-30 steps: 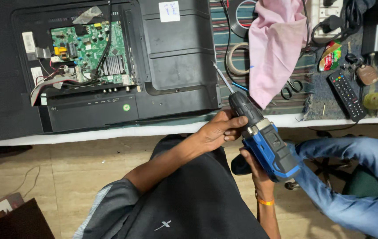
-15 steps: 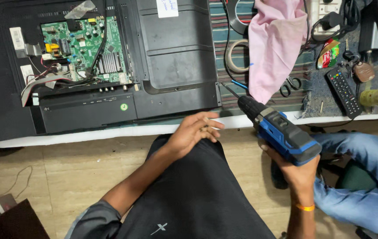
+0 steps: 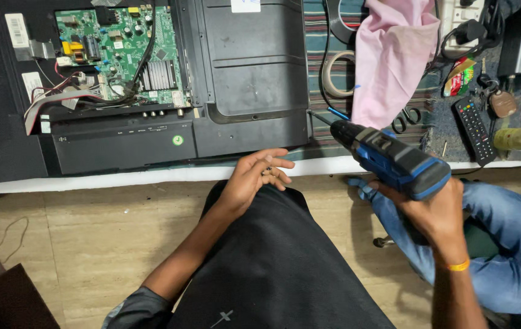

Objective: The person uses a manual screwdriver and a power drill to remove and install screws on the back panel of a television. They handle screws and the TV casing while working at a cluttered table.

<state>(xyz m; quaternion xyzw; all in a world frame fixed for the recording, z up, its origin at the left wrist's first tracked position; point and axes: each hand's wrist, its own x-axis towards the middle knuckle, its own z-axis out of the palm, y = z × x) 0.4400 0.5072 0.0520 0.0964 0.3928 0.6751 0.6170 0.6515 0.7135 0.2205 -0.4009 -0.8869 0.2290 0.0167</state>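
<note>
Head view, looking down past your lap: the landmark is the flat black television back panel (image 3: pixel 151 91) lying face down on the white-edged desk (image 3: pixel 120 178). At its upper left, inside the opened section, sits the green rectangular circuit board (image 3: pixel 120 55) with grey and red wires trailing off to the left. The dark plastic rear cover (image 3: pixel 251 79) fills the panel's right part.

Just below the panel's lower right corner, your left hand (image 3: pixel 254 180) rests over your black-clad thigh at the desk's edge. Its fingers are loosely curled, a narrow grip, and a tiny dark thing seems pinched at the fingertips, too small to tell what.

Right of the panel, a ring of pale tape (image 3: pixel 336 74) lies on the striped cloth, with a pink fabric cloth (image 3: pixel 391 55) draped beside it. Below these, your right hand (image 3: pixel 434 210) has its grip closed round the handle of the blue and black cordless power drill (image 3: pixel 391 157), whose bit points up-left toward the panel's lower right corner, close to it but apart.

Further right lie black-handled scissors (image 3: pixel 405 119), a black remote control (image 3: pixel 474 129), and a person's blue-jeaned leg (image 3: pixel 510 225).
</note>
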